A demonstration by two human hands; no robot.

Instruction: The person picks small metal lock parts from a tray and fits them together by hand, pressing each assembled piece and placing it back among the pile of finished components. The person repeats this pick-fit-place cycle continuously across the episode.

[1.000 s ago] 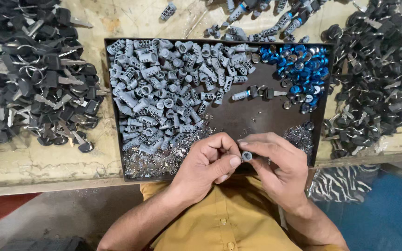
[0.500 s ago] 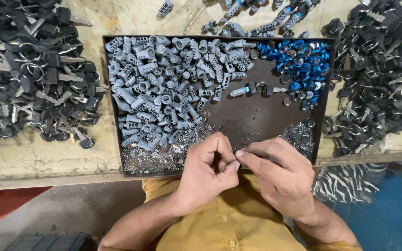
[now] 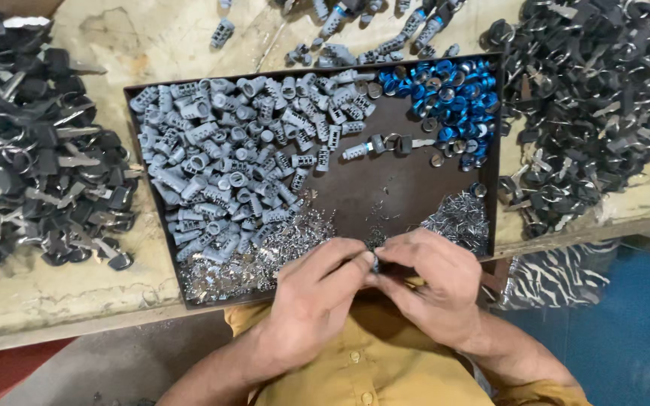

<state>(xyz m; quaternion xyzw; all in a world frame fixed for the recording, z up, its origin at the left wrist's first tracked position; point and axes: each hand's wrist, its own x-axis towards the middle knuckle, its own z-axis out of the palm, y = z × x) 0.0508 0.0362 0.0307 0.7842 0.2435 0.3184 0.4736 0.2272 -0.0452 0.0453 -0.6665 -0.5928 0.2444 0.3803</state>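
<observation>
Small metal part (image 3: 375,262), pinched between fingertips of left hand (image 3: 317,297) and right hand (image 3: 434,282), both closed on it, over the near edge of the dark tray (image 3: 408,203); long axis indiscernible. Grey lock cylinders (image 3: 220,165) fill the tray's left half; blue rings (image 3: 449,94) its far right corner.

Lock assy workshop: cylinder piles (image 3: 220,158), keys (image 3: 31,165).

Both hands (image 3: 374,282) together at chest level (fingertips pinched, touching)
</observation>
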